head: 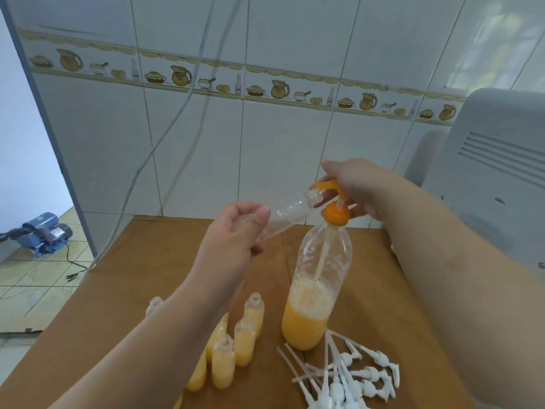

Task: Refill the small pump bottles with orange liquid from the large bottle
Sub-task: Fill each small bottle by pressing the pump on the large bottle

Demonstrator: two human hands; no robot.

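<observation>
Left hand (236,231) grips an empty small bottle (290,212) tilted to the orange pump spout (326,184); right hand (351,187) clasps the large bottle's (318,290) pump.

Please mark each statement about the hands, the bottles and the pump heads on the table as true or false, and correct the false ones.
1. The left hand holds an empty small bottle. True.
2. The large bottle is full to the neck. False: the orange liquid fills only its lower part.
3. The right hand is on the orange pump. True.
4. The white pump heads are already fitted on the filled bottles. False: they lie loose on the table; those bottles stand open.
</observation>
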